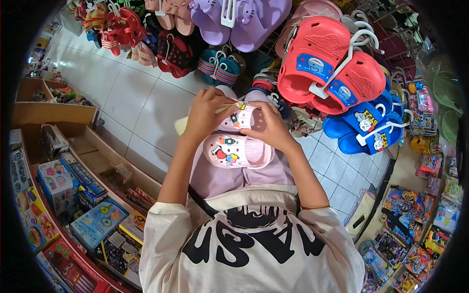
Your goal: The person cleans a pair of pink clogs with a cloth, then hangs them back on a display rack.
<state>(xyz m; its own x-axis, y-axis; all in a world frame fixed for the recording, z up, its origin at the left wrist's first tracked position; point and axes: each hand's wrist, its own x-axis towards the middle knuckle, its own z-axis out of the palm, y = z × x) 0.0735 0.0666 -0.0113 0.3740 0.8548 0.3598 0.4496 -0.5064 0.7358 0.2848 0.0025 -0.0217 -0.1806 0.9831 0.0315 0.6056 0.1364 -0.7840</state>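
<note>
Two pale pink clogs lie over my lap, with colourful charms on their tops. The upper clog point(234, 120) is held at its heel end by my right hand point(272, 128), fingers closed around it. My left hand point(207, 108) is closed at the toe side of that clog, its fingertips pinched near a yellow charm point(242, 106). A pale yellow cloth-like piece point(181, 125) shows beneath the left hand and runs up to the fingertips. Closer to my body rests the lower clog point(220, 152), touched by neither hand. Its charms include a red heart and balloons.
Red clogs point(312, 53) and blue sandals point(364, 128) hang on white hangers at right. Lilac slippers point(251, 24) and other footwear hang ahead. Boxed toys fill a curved wooden shelf point(141, 178) at left; packaged toys point(408, 210) line the right. Tiled floor point(124, 93) lies between.
</note>
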